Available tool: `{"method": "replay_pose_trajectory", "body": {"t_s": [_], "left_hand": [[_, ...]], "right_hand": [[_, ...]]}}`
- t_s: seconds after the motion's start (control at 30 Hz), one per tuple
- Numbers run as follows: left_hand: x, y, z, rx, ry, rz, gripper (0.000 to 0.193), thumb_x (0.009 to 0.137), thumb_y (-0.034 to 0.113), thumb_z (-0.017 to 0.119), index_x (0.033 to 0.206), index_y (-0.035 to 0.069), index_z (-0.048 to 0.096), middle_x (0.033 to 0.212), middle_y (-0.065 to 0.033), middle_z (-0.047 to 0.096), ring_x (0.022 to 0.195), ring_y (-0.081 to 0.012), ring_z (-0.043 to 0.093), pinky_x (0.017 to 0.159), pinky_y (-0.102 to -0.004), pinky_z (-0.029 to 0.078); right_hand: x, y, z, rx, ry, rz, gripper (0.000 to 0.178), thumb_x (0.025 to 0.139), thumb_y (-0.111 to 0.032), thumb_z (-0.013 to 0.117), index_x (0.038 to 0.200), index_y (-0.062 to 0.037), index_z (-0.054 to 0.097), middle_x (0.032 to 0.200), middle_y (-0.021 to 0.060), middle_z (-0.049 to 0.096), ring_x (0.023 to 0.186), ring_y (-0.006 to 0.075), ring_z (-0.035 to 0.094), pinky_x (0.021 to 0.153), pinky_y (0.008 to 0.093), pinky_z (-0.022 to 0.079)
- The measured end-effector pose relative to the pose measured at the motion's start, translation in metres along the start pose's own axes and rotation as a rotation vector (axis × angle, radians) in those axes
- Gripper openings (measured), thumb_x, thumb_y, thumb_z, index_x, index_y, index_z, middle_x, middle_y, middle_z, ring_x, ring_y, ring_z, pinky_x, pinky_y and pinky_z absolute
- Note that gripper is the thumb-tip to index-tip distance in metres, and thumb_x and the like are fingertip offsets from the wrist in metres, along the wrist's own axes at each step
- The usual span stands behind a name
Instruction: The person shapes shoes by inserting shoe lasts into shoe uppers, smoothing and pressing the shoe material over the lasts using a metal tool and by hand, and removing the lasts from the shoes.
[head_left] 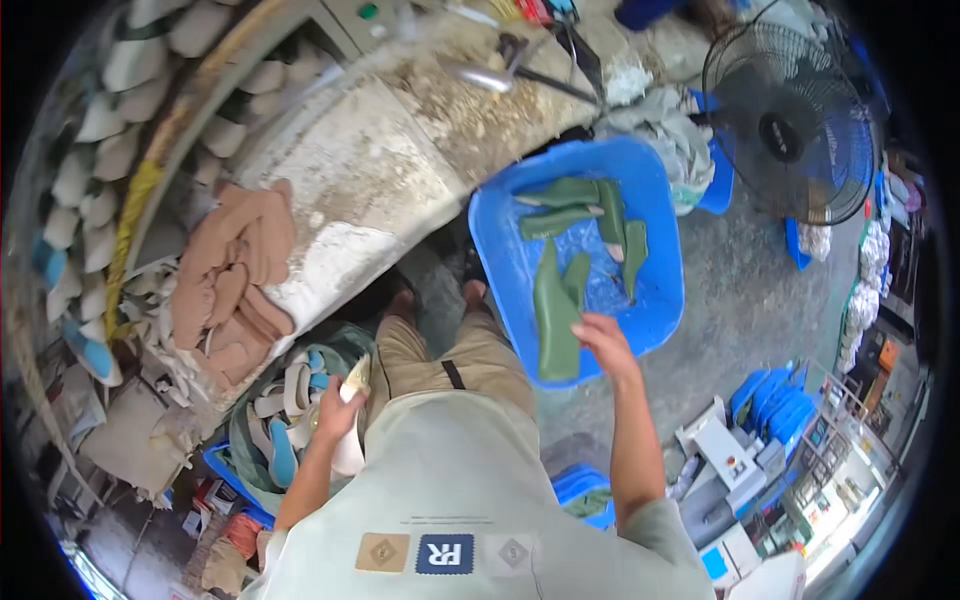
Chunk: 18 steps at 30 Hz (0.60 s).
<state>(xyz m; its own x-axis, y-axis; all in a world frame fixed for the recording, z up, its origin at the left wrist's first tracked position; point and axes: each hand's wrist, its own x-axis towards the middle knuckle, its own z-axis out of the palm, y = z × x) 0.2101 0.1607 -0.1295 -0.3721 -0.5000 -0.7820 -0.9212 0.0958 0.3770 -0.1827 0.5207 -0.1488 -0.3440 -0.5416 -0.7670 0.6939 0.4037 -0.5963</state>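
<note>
My left hand (337, 411) is closed around a pale, shoe-shaped piece (350, 452) with a pointed, gold-coloured end sticking up above the fingers. On the right, my right hand (604, 347) reaches over the near rim of a blue plastic tub (492, 262). Its fingers are at the edge of a green shoe last (556, 318), which leans upright against the tub's near side; the fingertips' grip is partly hidden. Several more green shoe lasts (572, 192) lie in the far part of the tub.
A heap of brown shoe lasts (235, 270) lies on the dusty white bench (350, 195) to the left. Beside my left hand, a lined container holds several white and blue shoe-shaped pieces (283, 440). A black fan (785, 130) stands at the far right.
</note>
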Motion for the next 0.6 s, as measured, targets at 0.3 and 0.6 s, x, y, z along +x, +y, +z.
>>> {"method": "replay_pose_trajectory", "body": {"t_s": [0.3,0.6], "left_hand": [[0.08,0.133,-0.145,-1.503,-0.573,0.521,0.072,0.095,0.045,0.052,0.148,-0.001,0.035,0.146,-0.0223,0.047,0.128,-0.0403,0.052,0.109,-0.0509,0.042],[0.061,0.22,-0.214,-1.528,-0.363,0.873,0.071,0.095,0.061,0.044,0.139,0.005,0.044,0.122,-0.0181,0.062,0.094,-0.0269,0.068,0.075,-0.0385,0.06]], "right_hand": [[-0.083,-0.122,0.225,0.522,-0.428,-0.313,0.079,0.078,-0.022,0.069,0.144,0.0058,0.035,0.133,0.0296,0.051,0.1,0.0354,0.067,0.068,0.0365,0.06],[-0.075,-0.145,0.363,-0.137,-0.112,-0.684,0.057,0.083,-0.02,0.064,0.13,0.011,0.052,0.13,0.0219,0.057,0.118,0.0303,0.056,0.103,0.0388,0.041]]}}
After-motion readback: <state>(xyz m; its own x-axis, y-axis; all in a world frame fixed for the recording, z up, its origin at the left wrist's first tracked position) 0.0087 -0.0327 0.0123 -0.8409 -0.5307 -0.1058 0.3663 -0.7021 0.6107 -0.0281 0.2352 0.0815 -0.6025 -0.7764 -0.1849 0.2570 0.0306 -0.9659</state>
